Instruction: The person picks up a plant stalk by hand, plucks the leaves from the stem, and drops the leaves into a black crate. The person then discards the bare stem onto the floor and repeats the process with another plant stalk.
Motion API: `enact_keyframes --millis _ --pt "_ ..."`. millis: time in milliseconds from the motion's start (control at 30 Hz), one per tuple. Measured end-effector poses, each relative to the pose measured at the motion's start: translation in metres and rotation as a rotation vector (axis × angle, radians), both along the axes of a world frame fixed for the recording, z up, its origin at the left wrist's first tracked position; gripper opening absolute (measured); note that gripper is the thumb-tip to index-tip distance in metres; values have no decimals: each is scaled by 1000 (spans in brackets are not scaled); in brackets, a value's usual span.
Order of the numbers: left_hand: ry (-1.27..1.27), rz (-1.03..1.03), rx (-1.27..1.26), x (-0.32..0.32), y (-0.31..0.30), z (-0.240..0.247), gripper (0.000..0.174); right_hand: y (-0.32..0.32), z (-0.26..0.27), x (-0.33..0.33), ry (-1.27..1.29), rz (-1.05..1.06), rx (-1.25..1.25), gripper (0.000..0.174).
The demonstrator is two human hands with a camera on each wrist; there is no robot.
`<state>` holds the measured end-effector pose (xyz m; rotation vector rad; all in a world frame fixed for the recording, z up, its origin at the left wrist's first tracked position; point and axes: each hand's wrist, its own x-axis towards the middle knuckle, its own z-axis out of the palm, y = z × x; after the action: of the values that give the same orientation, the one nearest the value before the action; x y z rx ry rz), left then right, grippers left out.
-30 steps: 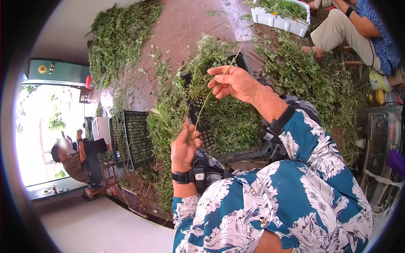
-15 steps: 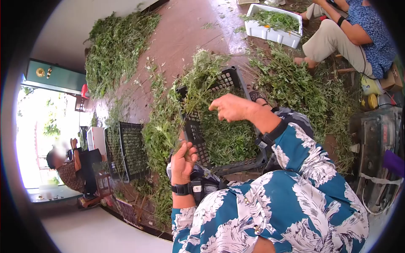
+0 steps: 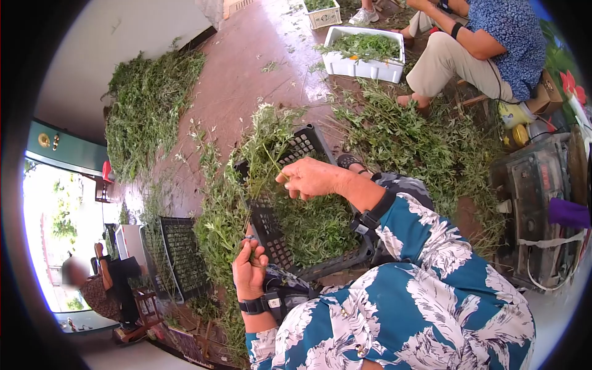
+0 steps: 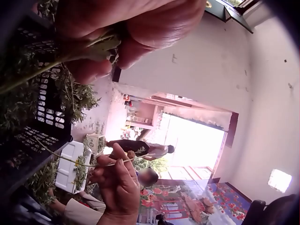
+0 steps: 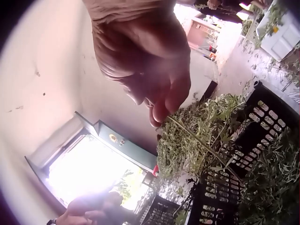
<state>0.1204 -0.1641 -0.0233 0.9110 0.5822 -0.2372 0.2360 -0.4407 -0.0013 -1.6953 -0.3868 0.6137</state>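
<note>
1. the thin stem (image 5: 205, 142) is clamped between the right hand's thumb and finger; from that grip it slants toward 4 o'clock in the right wrist view, past the rim of the black crate (image 3: 271, 231).
2. the right hand (image 3: 314, 177) hangs over the crate's 12 o'clock part. one second ago both hands held a single long stem stretched between them; now the two grips stand well apart. whether this is the same stem i cannot tell.
3. the left hand (image 3: 248, 271), at the crate's 7 o'clock, has its thumb and finger clamped on a leafy stem (image 4: 101, 49), which runs toward 8 o'clock in the left wrist view.
4. cut greens (image 3: 314, 231) lie inside the crate, and a leafy heap (image 3: 216, 246) lines its 9 o'clock side.
5. farther out, a green pile (image 3: 425, 148) spreads at 2 o'clock, another pile (image 3: 151, 111) at 10, and the white box (image 3: 364, 69) of greens stands at 1. a seated person (image 3: 502, 49) is at 2 o'clock.
6. the head view has shifted: the white box sits lower in it than one second ago, and a small pale crate (image 3: 322, 17) has come in at 12 o'clock.
</note>
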Motion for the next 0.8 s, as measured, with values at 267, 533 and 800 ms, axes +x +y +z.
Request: enact_keyframes --millis 267,533,800 --pt "-27 2 -9 4 -5 11 8 -45 41 -21 -587 -542 -180 25" --pt "-89 -10 -102 3 2 17 8 -234 -2 -103 -512 -863 -612 27" --pt "-164 -37 -190 11 -3 23 9 -233 -62 -259 779 -90 -1055 32"
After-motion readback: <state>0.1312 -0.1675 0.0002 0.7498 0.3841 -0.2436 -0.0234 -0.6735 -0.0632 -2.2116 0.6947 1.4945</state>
